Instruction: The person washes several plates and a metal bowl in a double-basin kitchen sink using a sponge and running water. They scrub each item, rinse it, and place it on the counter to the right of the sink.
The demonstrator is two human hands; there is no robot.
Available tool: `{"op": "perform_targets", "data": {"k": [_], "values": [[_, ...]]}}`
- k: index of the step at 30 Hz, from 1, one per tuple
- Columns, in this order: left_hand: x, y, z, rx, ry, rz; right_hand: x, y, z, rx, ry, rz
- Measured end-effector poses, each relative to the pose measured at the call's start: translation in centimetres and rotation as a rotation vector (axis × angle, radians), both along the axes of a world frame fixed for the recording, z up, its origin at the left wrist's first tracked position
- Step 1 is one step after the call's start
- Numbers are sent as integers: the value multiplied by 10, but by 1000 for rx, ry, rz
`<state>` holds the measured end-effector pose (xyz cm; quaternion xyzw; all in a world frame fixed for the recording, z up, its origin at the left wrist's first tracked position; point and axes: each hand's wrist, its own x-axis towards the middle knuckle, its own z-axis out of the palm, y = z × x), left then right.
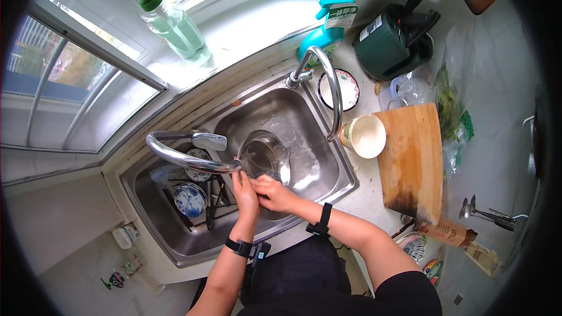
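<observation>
My left hand (245,194) is raised beneath the curved chrome faucet (193,163), above the divider of a double stainless steel sink (322,158). Against its palm and fingers rest the fingers of my right hand (276,193). Whether anything small lies between the two hands is hidden. Just beyond them, a round metal basin (284,151) stands in the right sink bowl, with water in it. The left sink bowl holds blue-and-white bowls (190,200), a patterned dish (199,156) and dark-handled utensils (210,215).
A second chrome faucet (336,87) arches over the right basin. On the counter at right are a cream cup (368,137), a rimmed bowl (347,92), a wooden cutting board (410,153) and a green knife block (382,44). A soap pump bottle (180,30) and spray bottle (322,41) stand near the window.
</observation>
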<state>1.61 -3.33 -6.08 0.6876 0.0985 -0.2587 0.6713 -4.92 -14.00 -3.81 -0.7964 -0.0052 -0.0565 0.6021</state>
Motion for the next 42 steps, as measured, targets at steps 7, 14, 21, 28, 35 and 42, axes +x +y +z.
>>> {"op": "perform_targets", "data": {"k": [7,14,21,28,35,42], "values": [[-8,-11,45,138,-163,-178,39,-26,-33,-426,-171,-362],[2,-16,61,499,-327,-381,33,-51,24,-247,-186,-534],[5,-18,70,497,-686,-565,48,-65,29,-648,-227,-110],[12,-18,79,419,-616,-449,58,-92,33,-445,-140,-168],[22,-18,99,325,-722,-373,43,-123,-19,4,158,-415],[24,-9,86,186,-514,-58,12,-102,-39,350,176,-836]]}}
